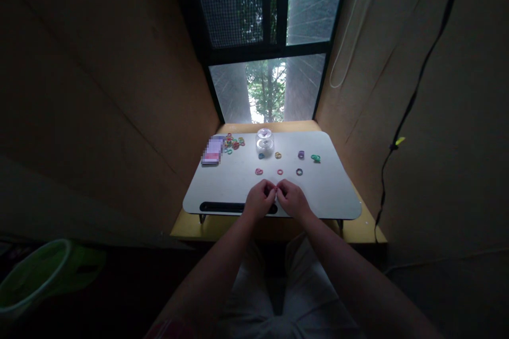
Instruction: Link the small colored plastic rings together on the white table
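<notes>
My left hand and my right hand meet over the near edge of the white table. Between their fingertips both pinch a small red hair tie; the fingers cover most of it. Just beyond lie a pink group of hair ties, a single pink-red ring and a dark grey one. Farther back are blue, yellow, purple and green hair ties. A mixed pile of them sits at the back left.
A clear lidded jar stands at the back of the white folding table. To its left lies a phone with a blurred screen. A black slot runs along the front edge. Walls close in both sides; a green basket is lower left.
</notes>
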A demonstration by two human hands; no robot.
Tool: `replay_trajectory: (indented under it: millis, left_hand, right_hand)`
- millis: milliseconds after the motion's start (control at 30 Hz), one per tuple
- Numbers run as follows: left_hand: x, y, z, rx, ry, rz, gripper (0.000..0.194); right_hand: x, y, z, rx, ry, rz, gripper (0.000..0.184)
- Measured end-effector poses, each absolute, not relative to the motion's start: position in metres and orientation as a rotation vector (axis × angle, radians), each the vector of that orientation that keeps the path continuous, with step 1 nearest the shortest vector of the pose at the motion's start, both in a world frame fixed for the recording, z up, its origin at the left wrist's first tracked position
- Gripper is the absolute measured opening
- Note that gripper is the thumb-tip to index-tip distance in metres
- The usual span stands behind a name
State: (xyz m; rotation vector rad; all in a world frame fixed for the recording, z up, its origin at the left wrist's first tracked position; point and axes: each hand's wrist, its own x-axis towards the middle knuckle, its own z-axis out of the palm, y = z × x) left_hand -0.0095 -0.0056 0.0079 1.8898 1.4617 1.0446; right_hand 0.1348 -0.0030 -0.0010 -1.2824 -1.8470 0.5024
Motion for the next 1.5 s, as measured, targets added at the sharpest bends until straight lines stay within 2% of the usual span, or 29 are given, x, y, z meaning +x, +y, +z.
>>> replay_trajectory:
  millis: [1500]
  left_hand:
    - [-0.0104, -0.0042, 0.0083, 1.936, 1.456, 1.016, 0.010]
  right_hand:
    - [0.1336, -0.0003, 0.0017, -1.274, -1.848, 0.507, 0.011]
